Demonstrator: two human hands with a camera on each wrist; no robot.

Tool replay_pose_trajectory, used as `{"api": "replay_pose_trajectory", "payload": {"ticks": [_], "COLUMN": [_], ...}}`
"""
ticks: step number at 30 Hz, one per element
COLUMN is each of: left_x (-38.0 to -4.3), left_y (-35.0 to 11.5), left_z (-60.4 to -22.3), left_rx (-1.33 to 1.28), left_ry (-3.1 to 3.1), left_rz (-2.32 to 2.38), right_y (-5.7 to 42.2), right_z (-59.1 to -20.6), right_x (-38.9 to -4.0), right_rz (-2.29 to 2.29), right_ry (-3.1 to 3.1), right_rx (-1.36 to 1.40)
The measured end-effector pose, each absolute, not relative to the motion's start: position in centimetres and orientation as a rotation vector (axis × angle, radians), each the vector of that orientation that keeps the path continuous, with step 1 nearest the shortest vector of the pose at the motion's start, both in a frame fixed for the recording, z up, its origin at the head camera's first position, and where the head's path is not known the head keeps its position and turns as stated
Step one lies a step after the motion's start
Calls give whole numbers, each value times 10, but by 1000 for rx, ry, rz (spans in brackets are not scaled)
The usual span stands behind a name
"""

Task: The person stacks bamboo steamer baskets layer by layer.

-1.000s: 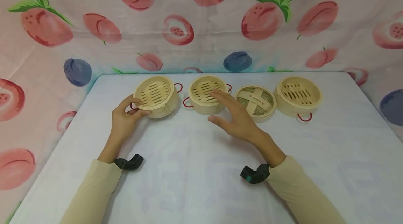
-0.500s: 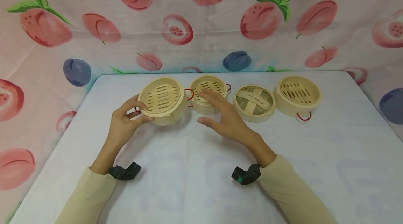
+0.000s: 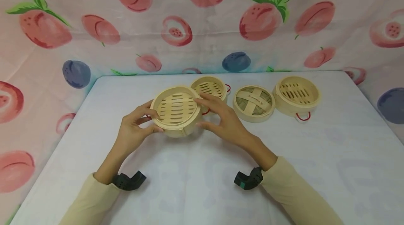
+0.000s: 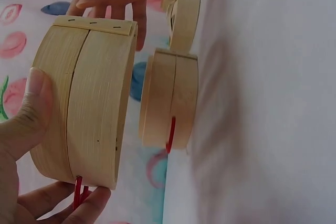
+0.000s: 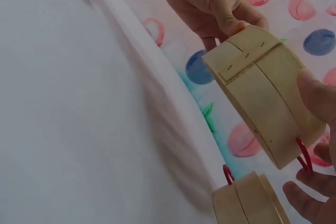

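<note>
- Pale bamboo: the steamer basket (image 3: 176, 108) you have picked up is off the white table (image 3: 189, 183), tilted toward you, left of centre; lifting is done, setting down is not.
- Your left hand (image 3: 134, 128) grips its left side by a red handle (image 4: 78, 188), thumb pressed on the wall.
- Your right hand (image 3: 227, 121) sits at its right side, fingers spread and loose rather than clenched; whether they actually bear on the wall is hard to tell in the dim wrist views.
- Left untouched at the far side: the middle basket (image 3: 210, 87), the lid (image 3: 254, 101) and the right basket (image 3: 298, 93).
- Compared with half a second ago, you've brought the steamer nearer and further right, closing the gap to your right hand.
</note>
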State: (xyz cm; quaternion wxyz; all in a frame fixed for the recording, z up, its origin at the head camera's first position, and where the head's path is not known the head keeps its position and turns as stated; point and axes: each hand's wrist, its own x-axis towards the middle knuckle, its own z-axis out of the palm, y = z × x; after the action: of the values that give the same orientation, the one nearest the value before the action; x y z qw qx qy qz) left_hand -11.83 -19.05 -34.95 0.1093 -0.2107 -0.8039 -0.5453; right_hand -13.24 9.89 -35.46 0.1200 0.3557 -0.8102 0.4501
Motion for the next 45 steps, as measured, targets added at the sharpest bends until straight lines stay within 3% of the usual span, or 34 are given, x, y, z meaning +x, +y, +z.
{"api": "replay_pose_trajectory", "payload": {"ticks": [23,31,45], "left_x": [-100,-92,-100], "left_y": [-149,-126,-98], "left_z": [-359,-367,-382], "left_rx": [-862,-941,-961], "left_ry": [-2317,-2303,-2443], "left_rz": [-1596,-1596,-1548], "right_y": [136,152,178], "right_z": [-365,-345,-360], "right_x": [-97,-72,-65], "right_rz": [1417,1461,1536], "right_ry": [-2309,-2336,-2366], "right_rx": [911,878,816]}}
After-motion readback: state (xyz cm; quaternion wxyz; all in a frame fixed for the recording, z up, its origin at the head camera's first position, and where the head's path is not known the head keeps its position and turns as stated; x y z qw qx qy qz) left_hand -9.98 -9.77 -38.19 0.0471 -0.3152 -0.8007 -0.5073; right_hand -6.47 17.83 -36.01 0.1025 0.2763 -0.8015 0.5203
